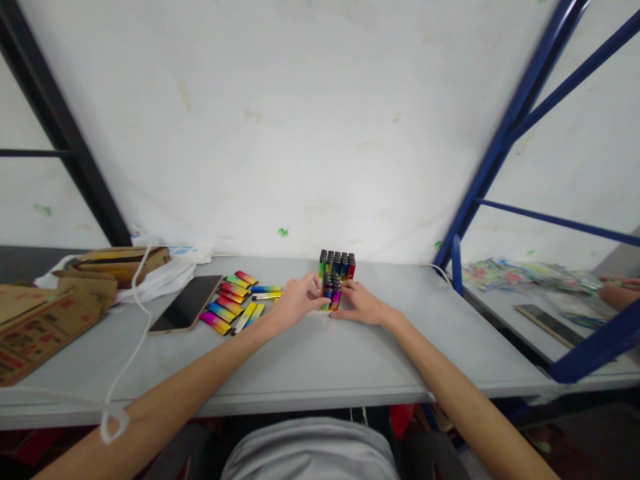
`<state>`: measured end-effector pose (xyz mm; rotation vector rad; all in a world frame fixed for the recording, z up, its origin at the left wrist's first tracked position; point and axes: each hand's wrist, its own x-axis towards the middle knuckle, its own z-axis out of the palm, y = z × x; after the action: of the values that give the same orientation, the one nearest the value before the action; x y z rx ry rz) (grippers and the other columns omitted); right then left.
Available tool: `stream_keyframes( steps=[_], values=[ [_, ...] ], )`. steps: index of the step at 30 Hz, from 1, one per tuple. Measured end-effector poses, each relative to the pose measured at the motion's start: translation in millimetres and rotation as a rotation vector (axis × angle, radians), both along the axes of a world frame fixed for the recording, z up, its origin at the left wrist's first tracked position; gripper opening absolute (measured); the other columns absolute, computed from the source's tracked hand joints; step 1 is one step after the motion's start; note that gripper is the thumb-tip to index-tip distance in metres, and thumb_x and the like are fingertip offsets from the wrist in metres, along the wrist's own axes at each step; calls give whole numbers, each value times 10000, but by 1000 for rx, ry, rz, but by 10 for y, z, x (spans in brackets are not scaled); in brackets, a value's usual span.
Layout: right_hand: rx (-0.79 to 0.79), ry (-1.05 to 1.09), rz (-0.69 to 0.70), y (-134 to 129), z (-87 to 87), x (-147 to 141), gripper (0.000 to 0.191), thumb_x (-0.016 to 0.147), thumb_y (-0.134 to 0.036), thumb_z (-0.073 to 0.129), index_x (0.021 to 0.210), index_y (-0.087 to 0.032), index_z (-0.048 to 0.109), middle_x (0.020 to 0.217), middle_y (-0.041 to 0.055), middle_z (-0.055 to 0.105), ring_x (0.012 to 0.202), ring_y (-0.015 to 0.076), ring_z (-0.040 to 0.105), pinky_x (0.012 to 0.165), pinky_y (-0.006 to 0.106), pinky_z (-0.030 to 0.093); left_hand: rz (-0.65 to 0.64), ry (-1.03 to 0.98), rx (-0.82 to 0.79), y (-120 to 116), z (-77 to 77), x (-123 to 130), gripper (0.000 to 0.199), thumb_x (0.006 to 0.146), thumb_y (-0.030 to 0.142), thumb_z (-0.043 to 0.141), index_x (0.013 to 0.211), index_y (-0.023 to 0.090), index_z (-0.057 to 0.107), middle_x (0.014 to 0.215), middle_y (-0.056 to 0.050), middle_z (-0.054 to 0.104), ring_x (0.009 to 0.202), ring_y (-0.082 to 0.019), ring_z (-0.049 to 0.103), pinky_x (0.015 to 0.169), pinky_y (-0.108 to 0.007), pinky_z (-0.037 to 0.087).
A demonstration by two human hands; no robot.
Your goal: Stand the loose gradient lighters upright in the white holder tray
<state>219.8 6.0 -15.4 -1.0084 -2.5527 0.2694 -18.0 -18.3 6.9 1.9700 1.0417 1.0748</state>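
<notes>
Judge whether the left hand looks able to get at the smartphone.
Probably yes: the smartphone lies uncovered, and only loose lighters lying flat separate it from the left hand, which would have to leave the standing lighters.

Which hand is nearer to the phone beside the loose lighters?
Left. The left hand is by the upright lighters, with the loose lighters between it and the phone; the right hand is right of the upright lighters.

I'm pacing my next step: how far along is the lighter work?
Looks done: the rear group of lighters stands upright near the wall. In hand: left hand and right hand are at a smaller upright cluster in front. Apparently left: the loose lighters lying beside the phone; some may be hidden.
</notes>
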Motion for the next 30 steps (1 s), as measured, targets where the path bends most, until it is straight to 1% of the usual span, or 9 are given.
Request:
stream_keyframes(
  steps=[5, 11, 14, 16, 19, 21, 24, 27, 30],
  values=[
    [14, 1, 19, -19, 23, -13, 650, 884, -561, 730, 1378, -154, 614, 1339, 172, 607, 1263, 342, 534, 1116, 495, 420, -27, 92, 22, -13, 37, 3, 167, 777, 348, 786, 742, 199, 718, 654, -28, 715, 624, -192, 643, 644, -270, 474],
    [14, -10, 17, -23, 36, -17, 636, 881, -587, 720, 1334, -147, 641, 1296, 173, 620, 1218, 335, 552, 1091, 497, 435, -123, 164, -9, 62, 213, -223, 176, 669, 340, 831, 767, 211, 762, 714, -34, 751, 693, -216, 674, 683, -258, 486],
    [15, -16, 16, -16, 28, -13, 629, 893, -591, 703, 1330, -142, 639, 1286, 174, 618, 1206, 331, 552, 1086, 500, 437, 1, 205, -12, 215, 268, -523, 195, 649, 327, 818, 810, 227, 772, 646, -26, 721, 615, -207, 636, 652, -256, 480],
    [16, -17, 14, -7, 19, -8, 638, 893, -605, 694, 1325, -140, 641, 1291, 179, 612, 1208, 332, 549, 1087, 503, 437, 129, 285, -4, 340, 283, -761, 161, 607, 275, 800, 756, 233, 754, 596, -26, 690, 608, -217, 626, 667, -267, 482],
    [12, -18, 14, 6, 7, -1, 661, 891, -622, 686, 1328, -128, 639, 1296, 187, 605, 1219, 336, 544, 1095, 499, 435, 326, 473, 10, 492, 284, -1092, 104, 586, 258, 744, 675, 224, 704, 715, -66, 727, 773, -254, 679, 779, -282, 497],
    [16, -15, 18, 10, 3, 1, 673, 889, -629, 684, 1333, -126, 635, 1289, 184, 608, 1220, 335, 545, 1097, 494, 435, 297, 604, -16, 545, 278, -1254, 129, 547, 259, 736, 664, 224, 694, 778, -70, 745, 840, -272, 686, 816, -292, 498],
    [22, -19, 16, 4, 8, -3, 667, 891, -631, 680, 1327, -128, 638, 1281, 179, 612, 1208, 331, 549, 1100, 491, 436, 212, 735, -44, 569, 261, -1373, 129, 521, 245, 751, 636, 236, 694, 750, -56, 729, 832, -281, 675, 800, -303, 497],
    [21, -35, 10, -6, 19, -9, 669, 894, -633, 673, 1318, -115, 641, 1287, 190, 606, 1207, 334, 545, 1098, 495, 438, 237, 748, 0, 564, 257, -1366, 99, 539, 234, 763, 609, 232, 693, 734, -62, 706, 813, -279, 662, 764, -306, 495],
    [23, -43, 6, -5, 16, -10, 653, 895, -628, 676, 1300, -116, 654, 1278, 190, 611, 1206, 337, 545, 1092, 496, 439, 244, 664, 52, 527, 312, -1292, 97, 576, 244, 775, 647, 224, 712, 759, -65, 716, 828, -274, 667, 790, -314, 505]
  ],
)
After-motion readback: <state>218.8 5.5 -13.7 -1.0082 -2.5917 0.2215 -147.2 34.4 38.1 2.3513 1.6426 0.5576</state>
